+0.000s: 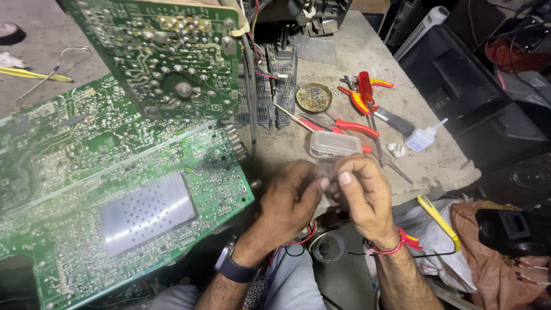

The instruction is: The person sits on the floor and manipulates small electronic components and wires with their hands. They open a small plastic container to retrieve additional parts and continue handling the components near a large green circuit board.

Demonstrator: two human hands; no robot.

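My left hand and my right hand meet just below a small clear plastic box on the workbench. The fingertips of both hands pinch together around something very small that I cannot make out. A watch sits on my left wrist and a red thread band on my right wrist. A large green circuit board with a perforated metal shield lies to the left of my left hand.
A second green board leans upright at the top. Red-handled pliers, a red screwdriver, a round tin of small parts and a small white glue bottle lie on the concrete bench. Black casings stand at right.
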